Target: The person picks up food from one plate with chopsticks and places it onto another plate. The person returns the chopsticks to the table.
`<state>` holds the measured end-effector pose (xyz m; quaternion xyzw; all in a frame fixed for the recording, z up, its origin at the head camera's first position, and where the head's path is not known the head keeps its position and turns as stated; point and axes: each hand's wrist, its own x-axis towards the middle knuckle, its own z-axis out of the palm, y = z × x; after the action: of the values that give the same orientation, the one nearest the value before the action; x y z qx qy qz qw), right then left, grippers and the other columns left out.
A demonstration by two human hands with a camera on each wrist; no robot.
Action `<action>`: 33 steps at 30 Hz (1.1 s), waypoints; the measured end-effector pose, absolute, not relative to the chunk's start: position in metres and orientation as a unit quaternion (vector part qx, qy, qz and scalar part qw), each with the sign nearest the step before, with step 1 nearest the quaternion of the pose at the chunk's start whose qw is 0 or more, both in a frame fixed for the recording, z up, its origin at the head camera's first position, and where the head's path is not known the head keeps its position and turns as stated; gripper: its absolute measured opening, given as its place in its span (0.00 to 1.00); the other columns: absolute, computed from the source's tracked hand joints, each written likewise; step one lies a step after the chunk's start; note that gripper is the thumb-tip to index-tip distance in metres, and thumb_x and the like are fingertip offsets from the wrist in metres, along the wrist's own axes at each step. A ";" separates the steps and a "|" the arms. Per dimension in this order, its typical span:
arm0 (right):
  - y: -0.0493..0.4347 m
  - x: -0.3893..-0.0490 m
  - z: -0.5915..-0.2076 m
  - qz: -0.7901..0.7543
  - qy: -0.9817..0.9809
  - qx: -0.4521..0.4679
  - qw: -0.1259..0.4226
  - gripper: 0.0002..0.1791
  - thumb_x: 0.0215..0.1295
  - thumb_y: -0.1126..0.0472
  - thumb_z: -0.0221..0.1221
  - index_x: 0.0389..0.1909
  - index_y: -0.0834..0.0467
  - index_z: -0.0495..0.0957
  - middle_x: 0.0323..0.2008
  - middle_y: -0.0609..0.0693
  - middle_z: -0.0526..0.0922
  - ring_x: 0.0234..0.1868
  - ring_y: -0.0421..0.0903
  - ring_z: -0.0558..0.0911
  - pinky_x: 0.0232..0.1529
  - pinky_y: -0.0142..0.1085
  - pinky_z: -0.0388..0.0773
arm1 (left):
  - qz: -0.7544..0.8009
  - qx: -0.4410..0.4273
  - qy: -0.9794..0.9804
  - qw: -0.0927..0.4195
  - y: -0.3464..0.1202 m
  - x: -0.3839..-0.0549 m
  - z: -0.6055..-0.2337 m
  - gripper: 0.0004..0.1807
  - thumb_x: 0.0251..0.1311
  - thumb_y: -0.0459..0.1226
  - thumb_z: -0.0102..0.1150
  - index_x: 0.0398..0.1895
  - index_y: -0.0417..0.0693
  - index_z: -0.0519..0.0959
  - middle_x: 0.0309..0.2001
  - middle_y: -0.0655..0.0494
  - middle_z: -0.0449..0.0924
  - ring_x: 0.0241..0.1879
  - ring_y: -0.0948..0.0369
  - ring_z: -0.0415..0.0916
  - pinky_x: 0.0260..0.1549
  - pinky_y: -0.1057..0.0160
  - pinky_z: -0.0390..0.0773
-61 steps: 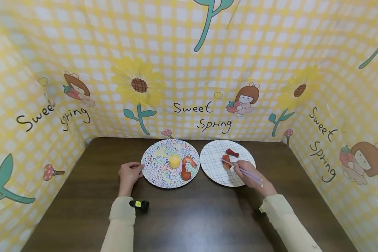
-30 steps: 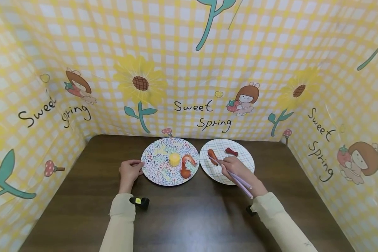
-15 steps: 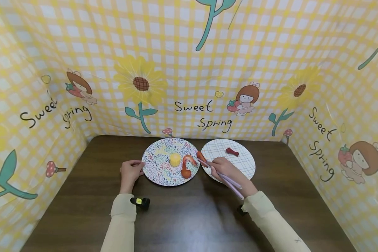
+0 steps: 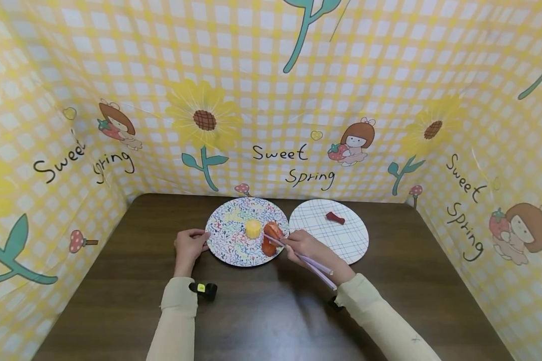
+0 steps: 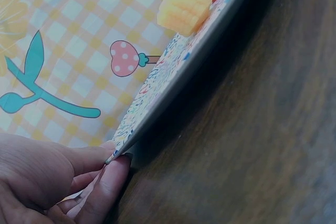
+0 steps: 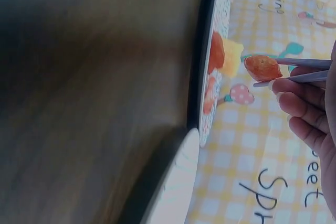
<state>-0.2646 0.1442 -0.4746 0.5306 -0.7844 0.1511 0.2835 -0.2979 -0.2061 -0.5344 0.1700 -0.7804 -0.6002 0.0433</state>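
In the head view my left hand [image 4: 191, 247] pinches the left rim of a round speckled plate [image 4: 226, 245]; the left wrist view shows thumb and finger at its edge. My right hand [image 4: 311, 248] holds lilac chopsticks [image 4: 318, 265]. Between their tips is an orange-brown food piece [image 6: 262, 68], raised above the speckled plate in the right wrist view. On that plate sit a yellow corn piece [image 4: 253, 229], an orange-brown piece [image 4: 268, 248] and an orange-white shrimp [image 6: 209, 94], mostly hidden in the head view by the held piece.
A white plate with a line grid [image 4: 309, 218] stands right beside the speckled one, bearing a dark red bone-shaped piece [image 4: 335, 218]. Both are on a brown table [image 4: 253, 311]. Yellow checked cloth [image 4: 271, 110] walls the back and sides.
My right hand has carried the orange-brown piece in the chopsticks leftward, from the white plate to over the speckled plate. The left hand has kept its hold on the rim.
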 end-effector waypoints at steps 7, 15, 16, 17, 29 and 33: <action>0.124 -0.265 -0.480 0.133 -0.776 0.558 0.262 0.11 0.54 0.69 0.63 0.39 0.65 0.86 0.30 0.51 0.82 0.33 0.47 0.79 0.38 0.36 0.81 | -0.601 0.171 -0.779 0.045 -0.206 -0.298 -0.534 0.16 0.66 0.32 0.65 0.51 0.27 0.81 0.41 0.36 0.86 0.23 0.68 0.82 0.25 0.69 0.86; 0.102 -0.277 -0.489 0.085 -0.749 0.585 0.299 0.14 0.46 0.68 0.70 0.38 0.64 0.87 0.30 0.51 0.84 0.32 0.45 0.81 0.37 0.35 0.81 | -0.598 0.177 -0.781 0.042 -0.206 -0.298 -0.534 0.16 0.66 0.33 0.65 0.51 0.28 0.82 0.44 0.33 0.85 0.24 0.67 0.83 0.25 0.69 0.86; 0.099 -0.279 -0.490 0.082 -0.747 0.586 0.302 0.14 0.46 0.68 0.70 0.37 0.64 0.86 0.30 0.51 0.83 0.31 0.45 0.80 0.36 0.34 0.81 | -0.598 0.179 -0.780 0.041 -0.206 -0.298 -0.534 0.16 0.66 0.33 0.65 0.51 0.28 0.82 0.45 0.33 0.85 0.24 0.67 0.83 0.26 0.69 0.87; 0.098 -0.280 -0.491 0.078 -0.746 0.587 0.305 0.15 0.45 0.67 0.71 0.37 0.64 0.86 0.29 0.50 0.83 0.31 0.45 0.80 0.36 0.34 0.81 | -0.598 0.180 -0.780 0.040 -0.206 -0.298 -0.533 0.16 0.66 0.33 0.65 0.51 0.28 0.82 0.45 0.33 0.85 0.24 0.68 0.83 0.26 0.69 0.86; 0.088 -0.280 -0.493 0.117 -0.757 0.580 0.278 0.14 0.50 0.68 0.71 0.41 0.63 0.88 0.31 0.50 0.85 0.33 0.45 0.82 0.38 0.34 0.82 | -0.603 0.165 -0.780 0.039 -0.207 -0.296 -0.532 0.16 0.67 0.33 0.65 0.52 0.28 0.81 0.44 0.35 0.85 0.25 0.68 0.82 0.27 0.70 0.87; 0.088 -0.277 -0.492 0.148 -0.766 0.576 0.243 0.10 0.57 0.69 0.68 0.40 0.63 0.89 0.30 0.50 0.83 0.31 0.44 0.80 0.36 0.32 0.79 | -0.600 0.166 -0.782 0.035 -0.208 -0.296 -0.533 0.16 0.67 0.33 0.65 0.52 0.28 0.81 0.44 0.35 0.85 0.26 0.67 0.82 0.27 0.69 0.87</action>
<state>-0.2766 0.0878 -0.4923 0.5765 -0.7660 0.1484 0.2428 -0.2960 -0.2078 -0.5329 0.1661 -0.7818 -0.5999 0.0352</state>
